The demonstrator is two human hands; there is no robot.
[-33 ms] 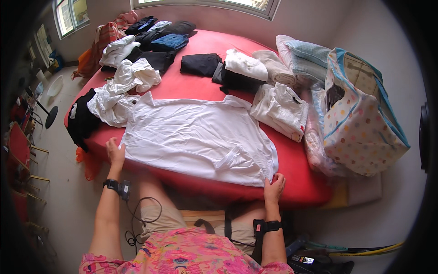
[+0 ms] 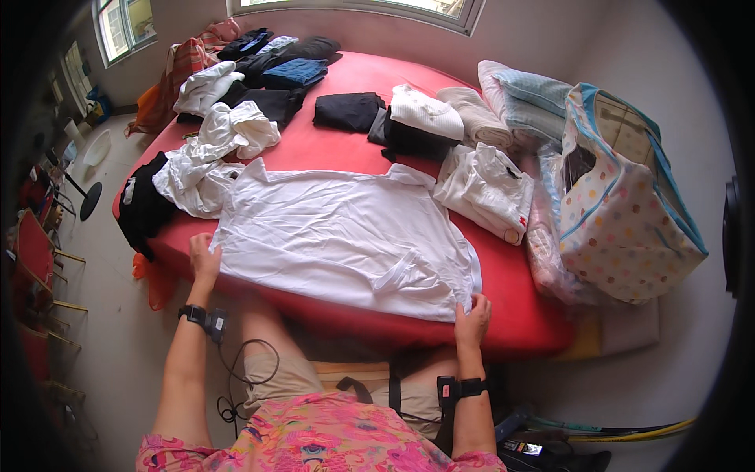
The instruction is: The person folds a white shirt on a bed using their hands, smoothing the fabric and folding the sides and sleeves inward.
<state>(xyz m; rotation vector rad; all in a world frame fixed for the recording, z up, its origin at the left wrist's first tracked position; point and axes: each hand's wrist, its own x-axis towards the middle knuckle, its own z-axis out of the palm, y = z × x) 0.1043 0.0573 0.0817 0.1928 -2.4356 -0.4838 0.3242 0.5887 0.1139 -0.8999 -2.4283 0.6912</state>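
Both hands rest on the near edge of a white shirt (image 2: 346, 236) that lies spread flat on a red bed (image 2: 503, 315). Fingers of the left hand (image 2: 204, 259) lie loosely spread on the shirt's left corner, palm down, pressing the cloth rather than closing around it. Over at the other corner, the right hand (image 2: 472, 311) has its fingers curled onto the hem; whether the thumb pinches the cloth underneath cannot be told. Each wrist wears a black band, and a thin black cable (image 2: 244, 370) hangs below the left one.

Between the two hands the shirt's lower edge runs along the rim of the bed, and the collar points away from them. Just beyond the left hand sits a heap of crumpled white clothes (image 2: 212, 157), with a black garment (image 2: 141, 204) hanging over the bed's edge further to the left. Beyond the right hand lies a folded white garment (image 2: 484, 189), and past that a stack of folded black and white clothes (image 2: 393, 118). Far behind the shirt, dark and blue clothes (image 2: 283, 67) are piled near the window wall. Right of the right hand stands a large dotted bag with blue trim (image 2: 629, 212), touching some pillows (image 2: 519, 102).
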